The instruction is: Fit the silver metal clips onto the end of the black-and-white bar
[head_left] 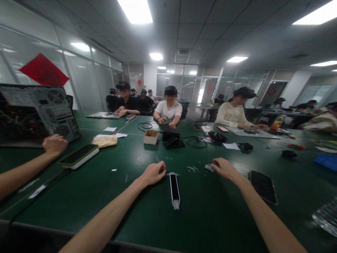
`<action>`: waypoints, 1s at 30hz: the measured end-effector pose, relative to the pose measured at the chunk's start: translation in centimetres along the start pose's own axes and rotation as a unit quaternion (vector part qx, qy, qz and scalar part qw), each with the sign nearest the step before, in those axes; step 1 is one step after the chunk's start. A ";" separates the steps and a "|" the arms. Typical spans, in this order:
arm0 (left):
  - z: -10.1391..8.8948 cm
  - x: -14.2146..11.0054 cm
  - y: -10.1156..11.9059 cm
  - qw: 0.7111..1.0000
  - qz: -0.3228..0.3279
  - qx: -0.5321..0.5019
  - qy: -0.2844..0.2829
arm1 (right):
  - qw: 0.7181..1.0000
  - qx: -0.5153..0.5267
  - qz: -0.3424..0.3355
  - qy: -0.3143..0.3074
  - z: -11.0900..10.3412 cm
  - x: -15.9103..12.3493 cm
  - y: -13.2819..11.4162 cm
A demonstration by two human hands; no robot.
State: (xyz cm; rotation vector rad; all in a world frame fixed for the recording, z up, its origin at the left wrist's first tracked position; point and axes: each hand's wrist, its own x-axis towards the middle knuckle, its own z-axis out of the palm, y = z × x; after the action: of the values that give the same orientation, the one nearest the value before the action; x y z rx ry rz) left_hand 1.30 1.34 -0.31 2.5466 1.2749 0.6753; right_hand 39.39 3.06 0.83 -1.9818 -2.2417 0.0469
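At centre frame, a long black strip (pixel 174 189) is being lain lengthwise toward the viewer, its far end just beside the curled left hand (pixel 154 173). A small metal part (pixel 209 167) is being touched by the loosely closed right hand (pixel 223 167).

head cam only | worn on the person's head, looking forward and slightly down along the dark green table top (pixel 126 196) | close over own forearms, room behind
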 end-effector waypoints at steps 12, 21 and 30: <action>-0.2 0.1 0.2 1.000 -0.009 -0.006 -0.011 | 1.000 -0.001 0.011 0.021 2.4 1.0 1.0; -0.4 0.1 0.3 1.000 -0.010 -0.007 -0.014 | 0.996 0.032 -0.006 0.077 3.3 1.3 1.1; -0.5 0.1 0.5 1.000 -0.014 -0.015 -0.024 | 0.999 0.000 -0.020 0.027 -0.4 -0.2 0.3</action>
State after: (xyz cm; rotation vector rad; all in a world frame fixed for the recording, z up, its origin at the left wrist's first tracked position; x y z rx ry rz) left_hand 1.40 1.15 0.37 2.5008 1.2728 0.6205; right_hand 39.77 2.85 1.18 -1.9136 -2.2468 -0.0129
